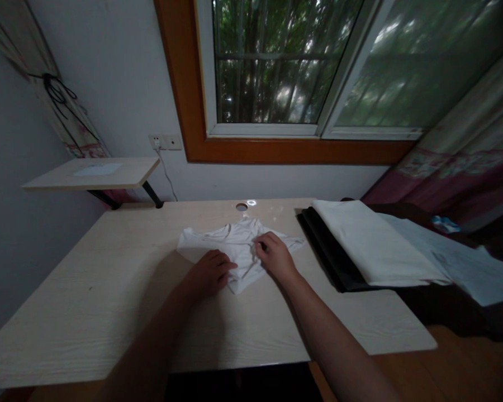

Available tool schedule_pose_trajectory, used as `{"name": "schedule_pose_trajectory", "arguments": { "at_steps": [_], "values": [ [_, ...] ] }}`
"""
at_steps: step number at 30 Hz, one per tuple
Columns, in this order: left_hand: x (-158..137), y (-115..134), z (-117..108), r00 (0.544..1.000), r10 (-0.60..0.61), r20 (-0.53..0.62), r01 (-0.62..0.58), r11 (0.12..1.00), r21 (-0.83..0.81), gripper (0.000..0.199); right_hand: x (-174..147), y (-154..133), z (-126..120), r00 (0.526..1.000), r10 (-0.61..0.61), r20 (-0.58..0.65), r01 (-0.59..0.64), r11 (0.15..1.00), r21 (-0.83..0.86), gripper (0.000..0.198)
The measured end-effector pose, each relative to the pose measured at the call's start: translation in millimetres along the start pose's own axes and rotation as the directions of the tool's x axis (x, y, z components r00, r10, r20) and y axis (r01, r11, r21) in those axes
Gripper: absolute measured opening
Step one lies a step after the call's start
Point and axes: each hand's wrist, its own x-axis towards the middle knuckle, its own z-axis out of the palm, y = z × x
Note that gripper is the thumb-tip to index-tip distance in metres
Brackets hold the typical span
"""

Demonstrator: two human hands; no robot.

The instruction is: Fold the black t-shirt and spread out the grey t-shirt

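Observation:
A small white cloth garment [245, 231], creased and partly bunched, lies on the wooden table in front of me; it looks like a shirt. My left hand [212, 272] is at its near left edge, fingers curled together and pinching the fabric. On the right side, my right hand [275, 255] has thumb and fingers closed on a raised fold of the same cloth. Parts of the garment are hidden under both hands.
The pale table [109, 301] has a round cable hole [242, 207] near its back edge. Folded white cloth [373, 245] lies over a black item [324, 251] at the right, overhanging the table. A small raised shelf [129, 170] stands at the back left. Behind is a window [276, 72].

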Motion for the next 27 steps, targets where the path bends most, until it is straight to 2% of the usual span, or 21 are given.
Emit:
{"name": "schedule_pose_trajectory", "arguments": {
  "at_steps": [1,3,5,7,11,13,14,15,17,19,20,21,22,23,24,25,27],
  "values": [
    [-1.8,-2.5,-0.5,1.0,-0.019,-0.013,0.019,1.0,-0.015,0.034,0.8,4.4,-3.0,0.995,0.05,-0.09,-0.047,0.998,0.029,0.014],
    [-5.8,-7.8,-1.4,0.997,-0.065,-0.03,0.064,0.997,-0.044,0.033,2.7,14.2,-9.3,0.951,0.165,-0.263,-0.145,0.985,0.093,0.011],
    [-9.9,-13.5,-1.8,0.994,-0.104,-0.047,0.101,0.994,-0.052,0.032,4.3,24.0,-14.8,0.875,0.291,-0.386,-0.232,0.953,0.193,0.014],
    [-13.5,-20.0,-2.0,0.988,-0.132,-0.082,0.13,0.991,-0.035,0.03,5.5,32.4,-19.1,0.786,0.421,-0.454,-0.299,0.9,0.317,0.02],
    [-19.1,-35.7,-6.0,0.957,-0.187,-0.224,0.19,0.982,-0.008,0.026,7.2,42.6,-25.6,0.616,0.57,-0.543,-0.302,0.808,0.505,0.031],
    [-22.2,-44.6,-11.6,0.9,-0.23,-0.37,0.238,0.971,-0.024,0.022,7.8,45.5,-29.0,0.555,0.594,-0.582,-0.278,0.792,0.544,0.033],
    [-24.0,-49.0,-15.3,0.852,-0.257,-0.455,0.27,0.962,-0.038,0.02,8.1,46.5,-30.7,0.529,0.602,-0.598,-0.273,0.788,0.552,0.033],
    [-26.0,-53.2,-19.2,0.792,-0.29,-0.537,0.312,0.949,-0.053,0.018,8.2,47.1,-32.4,0.506,0.608,-0.612,-0.273,0.786,0.554,0.034],
    [-30.5,-60.6,-26.9,0.643,-0.364,-0.674,0.416,0.905,-0.091,0.013,8.4,46.7,-35.0,0.478,0.611,-0.632,-0.288,0.788,0.544,0.033],
    [-34.8,-65.9,-32.5,0.482,-0.449,-0.753,0.519,0.838,-0.167,0.01,8.4,43.3,-36.2,0.485,0.596,-0.64,-0.311,0.802,0.51,0.034],
    [-36.5,-67.6,-34.3,0.412,-0.49,-0.769,0.551,0.806,-0.218,0.011,8.4,40.3,-36.3,0.505,0.577,-0.641,-0.322,0.816,0.481,0.033],
    [-37.9,-68.7,-35.4,0.361,-0.521,-0.773,0.566,0.782,-0.262,0.012,8.4,36.5,-36.0,0.536,0.549,-0.641,-0.327,0.835,0.442,0.032],
    [-38.7,-69.1,-36.0,0.338,-0.541,-0.77,0.573,0.767,-0.288,0.013,8.2,32.2,-35.3,0.575,0.51,-0.64,-0.325,0.86,0.393,0.03],
    [-39.1,-69.0,-36.2,0.338,-0.544,-0.768,0.577,0.765,-0.288,0.013,7.8,27.5,-34.3,0.62,0.458,-0.636,-0.314,0.889,0.334,0.027],
    [-39.0,-68.4,-36.2,0.358,-0.528,-0.77,0.577,0.773,-0.261,0.012,7.2,22.8,-33.0,0.669,0.396,-0.629,-0.292,0.918,0.268,0.023],
    [-38.6,-67.2,-36.2,0.395,-0.495,-0.774,0.575,0.79,-0.213,0.01,6.3,18.1,-31.2,0.716,0.326,-0.618,-0.262,0.945,0.195,0.019],
    [-36.9,-63.6,-36.2,0.498,-0.403,-0.768,0.542,0.836,-0.087,0.011,3.9,9.6,-26.4,0.799,0.183,-0.572,-0.189,0.981,0.049,0.016]
  ]
}}
